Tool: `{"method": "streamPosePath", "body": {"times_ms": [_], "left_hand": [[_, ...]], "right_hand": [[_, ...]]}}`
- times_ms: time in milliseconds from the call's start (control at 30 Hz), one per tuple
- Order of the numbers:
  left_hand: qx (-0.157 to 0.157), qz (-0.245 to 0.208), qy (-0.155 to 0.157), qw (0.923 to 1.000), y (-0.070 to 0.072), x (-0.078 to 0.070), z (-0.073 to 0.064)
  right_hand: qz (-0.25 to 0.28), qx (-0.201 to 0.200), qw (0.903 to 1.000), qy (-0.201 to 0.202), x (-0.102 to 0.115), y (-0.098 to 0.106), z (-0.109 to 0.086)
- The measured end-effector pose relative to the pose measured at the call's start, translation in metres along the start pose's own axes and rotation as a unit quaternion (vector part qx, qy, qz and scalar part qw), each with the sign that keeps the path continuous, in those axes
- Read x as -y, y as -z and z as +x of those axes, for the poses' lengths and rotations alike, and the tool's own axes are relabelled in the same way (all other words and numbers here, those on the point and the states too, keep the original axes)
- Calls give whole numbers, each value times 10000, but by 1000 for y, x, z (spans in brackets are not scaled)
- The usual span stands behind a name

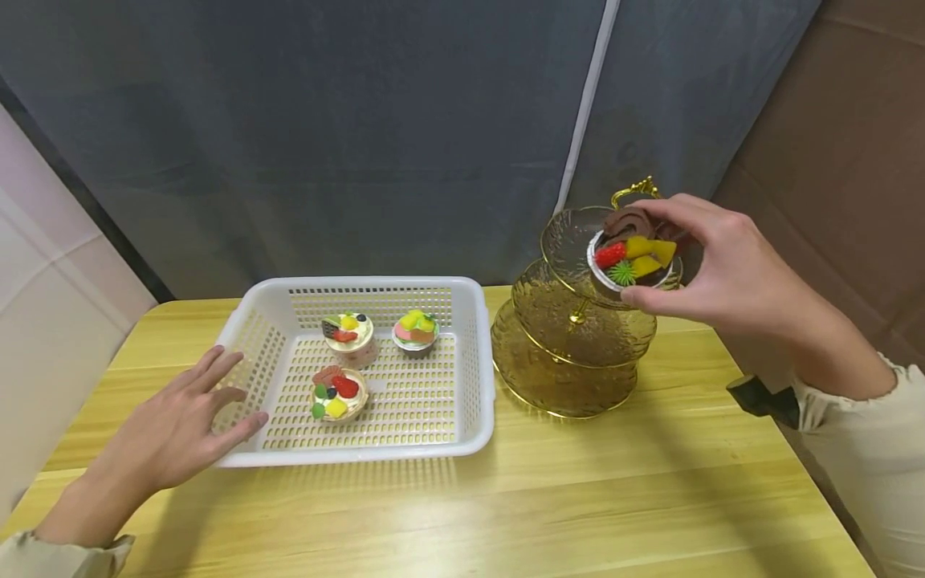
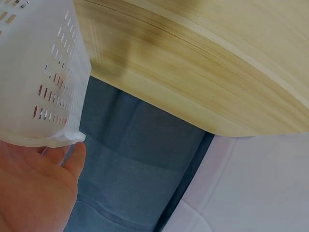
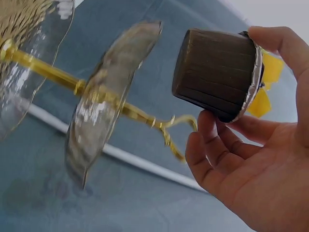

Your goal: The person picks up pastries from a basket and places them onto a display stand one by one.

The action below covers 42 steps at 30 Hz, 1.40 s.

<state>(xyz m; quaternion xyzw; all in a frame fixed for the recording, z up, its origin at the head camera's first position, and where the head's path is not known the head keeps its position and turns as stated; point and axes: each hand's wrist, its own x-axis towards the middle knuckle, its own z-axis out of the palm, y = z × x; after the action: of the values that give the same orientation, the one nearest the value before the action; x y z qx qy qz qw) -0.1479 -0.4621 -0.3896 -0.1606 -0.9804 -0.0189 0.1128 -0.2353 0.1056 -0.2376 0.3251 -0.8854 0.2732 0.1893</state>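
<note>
My right hand [image 1: 730, 261] grips a toy chocolate cupcake [image 1: 630, 258] with red and yellow fruit pieces. Thumb and fingers pinch its rim; in the right wrist view the brown pleated cup [image 3: 217, 72] is tilted, apart from the stand. The cupcake is over the top tier of a three-tier amber glass stand [image 1: 571, 361] with a gold handle [image 1: 636, 189]. My left hand [image 1: 181, 417] rests at the left rim of a white plastic basket [image 1: 480, 401], fingers spread. Inside lie a cream cup [image 1: 352, 341], a fruit tart [image 1: 340, 396] and a yellow-topped cupcake [image 1: 415, 331].
Basket and stand are side by side on a wooden table [image 1: 578, 498]. A dark grey curtain [image 1: 325, 144] hangs behind it. Brown cloth [image 1: 831, 177] is on the right, pale cloth [image 1: 50, 241] on the left.
</note>
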Motion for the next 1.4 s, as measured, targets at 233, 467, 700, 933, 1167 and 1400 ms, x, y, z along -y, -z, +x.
{"method": "streamPosePath", "body": {"times_ms": [233, 467, 700, 933, 1167, 1400], "left_hand": [[27, 9, 6, 10000, -1, 0, 0], [-4, -13, 13, 10000, -1, 0, 0], [4, -33, 49, 10000, -1, -2, -1], [-18, -53, 58, 10000, -1, -1, -1], [-8, -74, 63, 10000, 0, -1, -1], [-18, -107, 53, 9999, 1, -1, 1]], "right_hand": [[-291, 209, 9986, -399, -19, 7, -5], [-419, 487, 9944, -840, -32, 6, -6], [-518, 699, 9903, -1080, -41, 4, -7], [-537, 842, 9888, -1108, -48, 0, -6], [-472, 777, 9903, -1047, -50, -2, -5], [-391, 776, 9900, -1107, -48, 3, -5]]}}
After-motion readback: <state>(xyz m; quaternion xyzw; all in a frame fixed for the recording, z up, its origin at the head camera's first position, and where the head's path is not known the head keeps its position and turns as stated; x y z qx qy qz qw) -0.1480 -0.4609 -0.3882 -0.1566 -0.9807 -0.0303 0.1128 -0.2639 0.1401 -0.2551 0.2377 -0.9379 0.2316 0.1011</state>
